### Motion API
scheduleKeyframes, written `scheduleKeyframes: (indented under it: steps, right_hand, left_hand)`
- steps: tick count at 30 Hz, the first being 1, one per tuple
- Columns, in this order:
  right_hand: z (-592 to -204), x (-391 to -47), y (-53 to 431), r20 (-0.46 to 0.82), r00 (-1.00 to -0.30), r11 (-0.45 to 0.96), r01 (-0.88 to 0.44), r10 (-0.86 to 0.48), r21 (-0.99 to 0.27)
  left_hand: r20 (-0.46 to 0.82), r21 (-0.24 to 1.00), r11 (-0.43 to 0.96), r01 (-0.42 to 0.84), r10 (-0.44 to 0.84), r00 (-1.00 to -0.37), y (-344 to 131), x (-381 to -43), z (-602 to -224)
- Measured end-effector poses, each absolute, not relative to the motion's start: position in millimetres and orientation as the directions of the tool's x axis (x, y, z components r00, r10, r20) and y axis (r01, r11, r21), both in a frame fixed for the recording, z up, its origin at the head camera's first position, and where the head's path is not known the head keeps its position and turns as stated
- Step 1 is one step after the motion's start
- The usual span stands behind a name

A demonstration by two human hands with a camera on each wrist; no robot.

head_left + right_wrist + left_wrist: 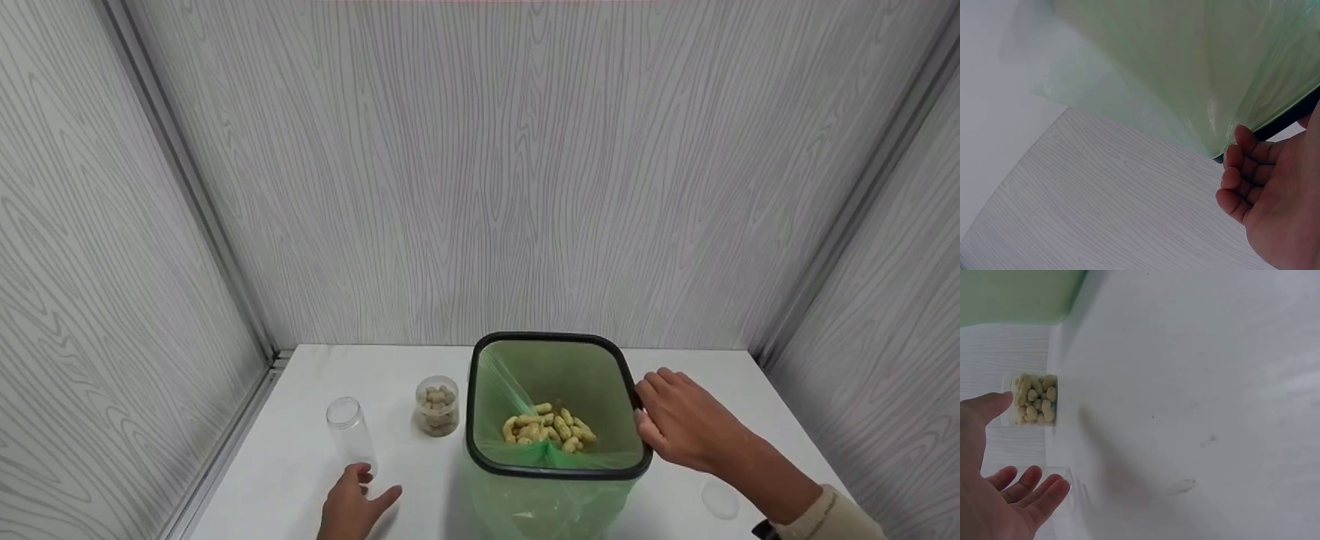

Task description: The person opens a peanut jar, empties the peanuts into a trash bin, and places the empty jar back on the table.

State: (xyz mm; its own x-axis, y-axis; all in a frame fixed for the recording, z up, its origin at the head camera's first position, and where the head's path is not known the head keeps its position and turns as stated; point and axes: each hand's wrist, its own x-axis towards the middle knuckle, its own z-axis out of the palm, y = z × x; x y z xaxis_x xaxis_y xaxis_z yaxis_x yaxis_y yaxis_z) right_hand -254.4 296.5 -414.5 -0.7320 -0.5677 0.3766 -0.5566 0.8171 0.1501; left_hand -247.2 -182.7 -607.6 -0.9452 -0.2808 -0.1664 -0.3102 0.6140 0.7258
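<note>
My right hand (682, 420) grips the black rim (547, 337) of a trash bin at its right side. A green bag (1145, 73) lines the bin and hangs over the outside. Inside the bin lies a pile of peanuts in shells (551, 430). At the lower left, my left hand (351, 506) holds nothing, its thumb spread from the fingers. Its fingertips are close to a tall clear empty container (349, 435). A short clear jar (437, 409) of peanuts stands between that container and the bin; the left wrist view shows its peanuts (1034, 399) too.
A clear round lid (720, 500) lies on the white table (405, 360), near the right forearm. Wood-patterned panels (480, 165) rise at the back and both sides. Faint smudges (1183, 486) mark the tabletop in the left wrist view.
</note>
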Motion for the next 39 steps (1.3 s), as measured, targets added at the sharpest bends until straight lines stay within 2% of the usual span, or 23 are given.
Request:
scheduleKeyframes:
  steps: [7, 24, 39]
  right_hand:
    - [-414.6, -255.1, 296.7, 0.388, -0.723, 0.813, -0.563, -0.572, 0.149]
    - [-414.7, -254.3, 297.3, 0.376, -0.732, 0.818, -0.555, -0.568, 0.155]
    - [-414.3, -256.2, 296.8, 0.389, -0.714, 0.807, -0.566, -0.583, 0.169]
  left_hand:
    - [-0.152, 0.743, 0.609, -0.278, -0.251, -0.956, -170.9, -257.9, -601.5]
    - [0.052, 0.755, 0.649, -0.092, -0.199, -0.979, -143.1, -293.2, -582.5]
    - [0.104, 0.813, 0.583, -0.002, -0.148, -0.983, -131.6, -323.9, -592.8]
